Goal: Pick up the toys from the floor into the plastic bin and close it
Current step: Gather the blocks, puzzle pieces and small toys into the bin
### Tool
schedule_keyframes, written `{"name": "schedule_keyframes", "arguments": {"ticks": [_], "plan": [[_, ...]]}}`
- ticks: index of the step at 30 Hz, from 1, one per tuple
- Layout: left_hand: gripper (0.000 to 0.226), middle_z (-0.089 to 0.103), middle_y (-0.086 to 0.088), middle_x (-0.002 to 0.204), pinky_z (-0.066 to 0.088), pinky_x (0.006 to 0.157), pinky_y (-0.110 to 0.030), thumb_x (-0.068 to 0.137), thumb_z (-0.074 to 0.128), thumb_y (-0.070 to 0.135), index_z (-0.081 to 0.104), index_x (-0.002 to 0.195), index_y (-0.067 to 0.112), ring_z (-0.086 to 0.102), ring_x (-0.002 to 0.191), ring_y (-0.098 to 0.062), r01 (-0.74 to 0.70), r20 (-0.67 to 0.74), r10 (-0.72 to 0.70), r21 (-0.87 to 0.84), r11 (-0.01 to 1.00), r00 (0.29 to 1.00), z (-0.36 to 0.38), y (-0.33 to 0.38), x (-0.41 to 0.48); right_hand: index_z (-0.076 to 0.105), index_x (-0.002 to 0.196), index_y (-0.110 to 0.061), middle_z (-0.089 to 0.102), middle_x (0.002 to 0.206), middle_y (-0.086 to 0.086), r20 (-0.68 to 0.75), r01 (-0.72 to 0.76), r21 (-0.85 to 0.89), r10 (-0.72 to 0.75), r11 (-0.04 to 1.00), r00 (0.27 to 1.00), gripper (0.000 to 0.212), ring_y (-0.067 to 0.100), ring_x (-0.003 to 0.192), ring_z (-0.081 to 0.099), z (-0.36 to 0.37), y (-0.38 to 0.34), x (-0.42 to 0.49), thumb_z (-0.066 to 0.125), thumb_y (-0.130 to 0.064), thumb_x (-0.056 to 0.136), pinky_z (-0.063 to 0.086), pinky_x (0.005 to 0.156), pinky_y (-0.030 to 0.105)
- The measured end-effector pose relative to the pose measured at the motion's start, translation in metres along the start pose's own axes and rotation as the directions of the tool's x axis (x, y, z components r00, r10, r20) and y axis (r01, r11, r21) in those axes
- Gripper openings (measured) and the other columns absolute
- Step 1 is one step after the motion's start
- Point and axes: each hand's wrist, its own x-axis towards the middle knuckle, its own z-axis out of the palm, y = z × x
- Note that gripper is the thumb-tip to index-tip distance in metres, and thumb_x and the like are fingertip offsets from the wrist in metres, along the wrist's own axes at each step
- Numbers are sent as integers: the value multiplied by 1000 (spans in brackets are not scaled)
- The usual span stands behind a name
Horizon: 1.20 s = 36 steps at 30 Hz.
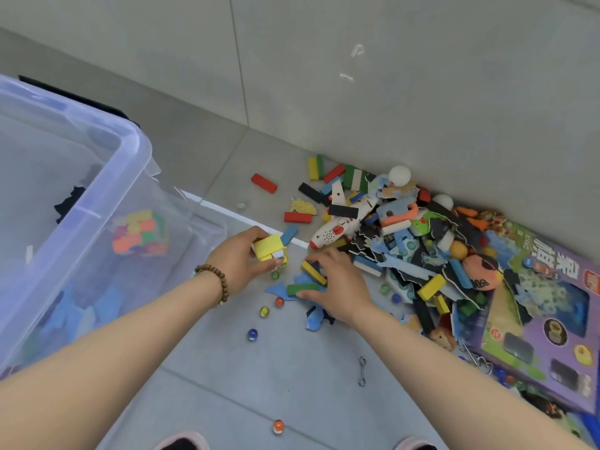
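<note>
A clear plastic bin (130,147) stands at the left with a few toys inside, among them stacked coloured blocks (139,233). My left hand (240,259) grips a bundle of yellow blocks (269,248) just right of the bin. My right hand (337,284) reaches down onto a yellow block (313,272) and a green block (302,288) lying on blue foam pieces, fingers curled round them. A big heap of toys lies against the wall, with a white toy plane (337,225) in it.
Marbles (252,334) are scattered on the grey tile floor near my hands, one (278,426) close to my feet. A metal clip (362,371) lies on the floor. A purple toy box (545,323) sits at the right. The wall runs behind the heap.
</note>
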Motion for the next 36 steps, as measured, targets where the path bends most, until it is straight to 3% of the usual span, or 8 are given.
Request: {"name": "schedule_keyframes", "arguments": {"ticks": [10,14,19,24,27,36], "plan": [[41,57,5,98,43,75,-25,79,68,40,53,113,21,53,89,-11,47,6,-47,-53,997,999,-1,-15,-10,59,104,-18,49,111,-1,229,1,-40,8,999,973,45,16,109,41,-12,6,7,81,-34,68,42,91,28],[44,57,5,101,45,78,-27,79,68,40,52,115,20,54,91,-12,49,10,-49,-42,998,999,-2,-15,-11,53,92,-23,46,103,-4,245,8,-22,-3,1000,970,37,17,106,45,-14,10,4,81,-31,68,46,89,31],[44,56,5,100,41,75,-24,80,67,40,52,115,20,53,90,-11,53,4,-53,-48,997,999,-2,-15,-12,56,105,-19,50,105,-5,281,60,-58,-41,997,959,47,13,102,47,-20,11,0,82,-29,67,45,88,28],[43,58,4,101,40,68,-19,79,69,39,54,114,20,54,88,-11,60,4,-60,-77,995,998,1,-14,-15,56,103,-19,50,107,-1,286,80,-127,-41,989,957,43,15,105,44,-14,10,-5,81,-29,69,45,91,32],[42,57,6,98,37,62,-11,79,69,38,54,113,19,53,85,-9,53,8,-52,-90,995,999,3,-13,-18,55,102,-18,51,107,-1,267,62,-125,-27,990,963,42,16,104,43,-12,11,-9,80,-28,70,44,90,31],[42,57,6,97,36,61,-9,79,70,36,54,113,18,53,84,-10,49,0,-50,-97,994,999,5,-13,-22,52,107,-21,48,102,-2,264,-33,-170,78,985,961,45,15,96,45,-17,13,-13,78,-35,72,40,79,27]]}}
